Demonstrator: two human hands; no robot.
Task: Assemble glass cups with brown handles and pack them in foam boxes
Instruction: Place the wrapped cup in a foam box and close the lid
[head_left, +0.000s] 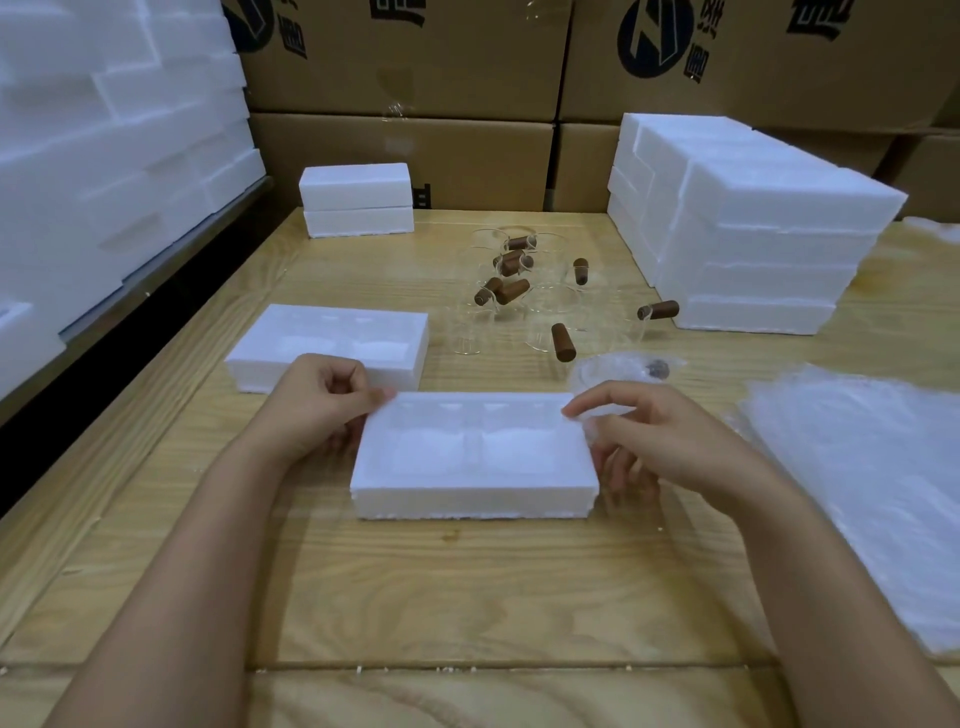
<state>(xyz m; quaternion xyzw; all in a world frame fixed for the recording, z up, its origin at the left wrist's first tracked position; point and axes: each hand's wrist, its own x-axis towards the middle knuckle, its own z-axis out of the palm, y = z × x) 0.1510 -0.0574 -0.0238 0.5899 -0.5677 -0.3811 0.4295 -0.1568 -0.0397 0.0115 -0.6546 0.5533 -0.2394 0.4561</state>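
Note:
A white foam box half (472, 457) with two moulded hollows lies on the wooden table in front of me. My left hand (322, 400) grips its left end, thumb on the top edge and fingers down the side. My right hand (644, 436) grips its right end the same way. A second foam half (332, 343) lies just behind, to the left. Several clear glass cups with brown handles (519, 291) stand and lie in a cluster further back. A cup wrapped in bubble film (618, 371) sits just behind my right hand.
A stack of foam boxes (753, 234) rises at the back right, and two stacked ones (357, 200) stand at the back centre. Sheets of bubble wrap (872, 478) cover the table's right side. Cardboard cartons (415, 67) line the back, and foam pieces (104, 156) pile up on the left.

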